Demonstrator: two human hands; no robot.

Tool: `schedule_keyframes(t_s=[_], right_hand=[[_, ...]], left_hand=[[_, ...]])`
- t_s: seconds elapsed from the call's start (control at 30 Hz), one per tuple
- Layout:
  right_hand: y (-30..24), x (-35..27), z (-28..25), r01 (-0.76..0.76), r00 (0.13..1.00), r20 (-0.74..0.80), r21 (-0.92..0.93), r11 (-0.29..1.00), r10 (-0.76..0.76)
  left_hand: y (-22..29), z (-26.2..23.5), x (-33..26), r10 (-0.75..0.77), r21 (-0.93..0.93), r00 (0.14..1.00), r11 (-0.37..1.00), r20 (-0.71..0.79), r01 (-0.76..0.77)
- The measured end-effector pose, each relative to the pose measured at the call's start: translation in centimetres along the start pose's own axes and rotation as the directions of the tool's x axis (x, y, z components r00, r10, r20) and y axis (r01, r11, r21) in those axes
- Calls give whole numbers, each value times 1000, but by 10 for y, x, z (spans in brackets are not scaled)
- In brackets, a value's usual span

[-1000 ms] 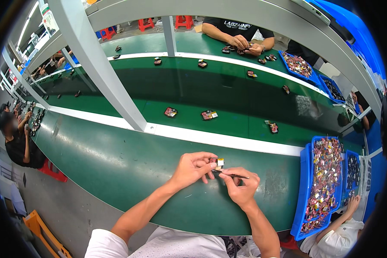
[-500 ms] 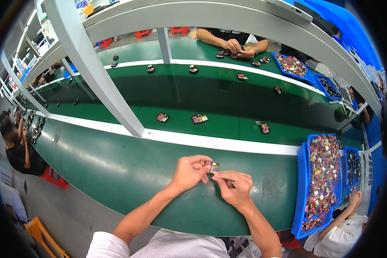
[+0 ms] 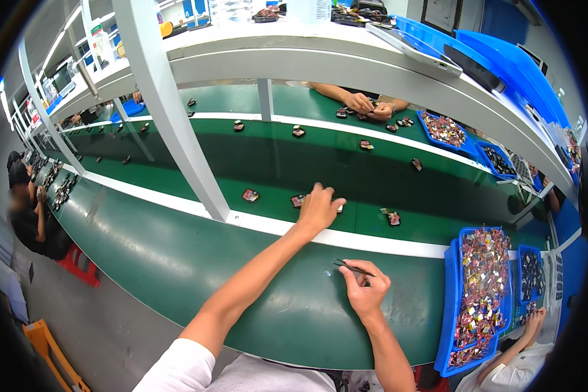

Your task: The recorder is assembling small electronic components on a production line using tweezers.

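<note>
My left hand (image 3: pixel 319 210) is stretched out over the dark green conveyor belt, its fingers spread. Right beside its fingers lies a small black device with a pink and yellow part (image 3: pixel 298 200). A sliver of something pale shows at the hand's other side, mostly covered by it. Above the green bench, my right hand (image 3: pixel 367 287) is closed around dark tweezers (image 3: pixel 354 266), tips pointing left. On the bench near the tips is a tiny pale bit (image 3: pixel 327 273).
Blue bins (image 3: pixel 452 294) heaped with small pink and yellow parts stand at the right, beside a bin of dark parts (image 3: pixel 530 273). Other devices (image 3: pixel 250 195) lie along the belt. A grey post (image 3: pixel 176 117) rises at left. Co-workers sit opposite, far left and lower right.
My left hand has left the right hand and reached forward to the belt; the small device it held is no longer between my hands. My right hand keeps the tweezers. The view has tilted up.
</note>
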State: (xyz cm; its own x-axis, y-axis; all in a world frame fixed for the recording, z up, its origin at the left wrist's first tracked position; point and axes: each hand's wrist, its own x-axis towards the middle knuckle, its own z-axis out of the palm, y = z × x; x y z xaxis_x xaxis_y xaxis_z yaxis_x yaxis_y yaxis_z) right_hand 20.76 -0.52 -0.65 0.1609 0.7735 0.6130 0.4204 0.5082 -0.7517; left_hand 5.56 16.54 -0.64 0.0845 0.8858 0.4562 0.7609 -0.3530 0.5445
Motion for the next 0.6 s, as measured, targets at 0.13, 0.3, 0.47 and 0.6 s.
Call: schedule_keyframes(t_s=[0.13,0.3,0.47,0.6], right_hand=[[0,0,-5,-7,1000,3,-22,1000,7],[-6,-1,1,6,997,82,7,1000,-6],[-3,-3,0,17,996,91,-18,1000,-15],[-7,-3,3,25,996,86,-15,1000,-24]], left_hand=[[-27,-29,15,-94,45,985,994,-146,102],[-81,-54,12,-366,55,930,929,-32,367],[-70,-52,6,-525,-141,835,826,164,546],[-86,-46,-9,-332,41,940,941,-79,336]])
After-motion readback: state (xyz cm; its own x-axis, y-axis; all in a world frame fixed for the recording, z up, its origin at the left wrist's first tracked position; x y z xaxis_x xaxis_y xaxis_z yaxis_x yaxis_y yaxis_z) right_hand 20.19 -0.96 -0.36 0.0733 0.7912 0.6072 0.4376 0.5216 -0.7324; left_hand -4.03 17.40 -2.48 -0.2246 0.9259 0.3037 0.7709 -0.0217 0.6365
